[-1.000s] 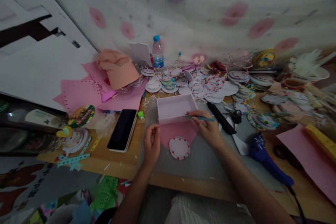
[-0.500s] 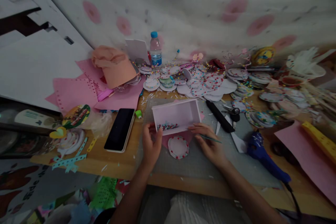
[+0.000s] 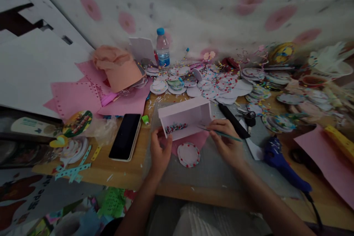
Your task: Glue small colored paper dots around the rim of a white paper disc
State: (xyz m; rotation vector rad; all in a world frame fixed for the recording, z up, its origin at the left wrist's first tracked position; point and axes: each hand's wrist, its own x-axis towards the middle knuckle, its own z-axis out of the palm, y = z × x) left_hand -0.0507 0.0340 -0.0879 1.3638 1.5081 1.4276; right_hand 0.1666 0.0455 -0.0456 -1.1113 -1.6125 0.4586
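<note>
My left hand (image 3: 160,151) grips the left end of a small white box (image 3: 190,121), tilted with its open side toward me. Small red, teal and white bits (image 3: 175,128) lie gathered in its left corner. In my right hand (image 3: 226,142) a pair of teal tweezers (image 3: 224,134) is pinched, its tip reaching toward the right part of the box. Just below the box lies a round white paper disc (image 3: 188,155) edged with red and pale dots, partly over a pink paper piece (image 3: 197,142).
A phone (image 3: 125,136) lies to the left. Heaped decorated discs (image 3: 210,84) and a water bottle (image 3: 162,49) stand behind. On the right are a black-handled tool (image 3: 233,121), a blue glue gun (image 3: 284,164) and pink paper (image 3: 326,162). A grey mat (image 3: 204,180) lies beneath.
My right hand has let go of the box's right side and moved right, bringing the tweezers' tip toward the opening. The box is tipped further toward me, and its bits have shifted slightly.
</note>
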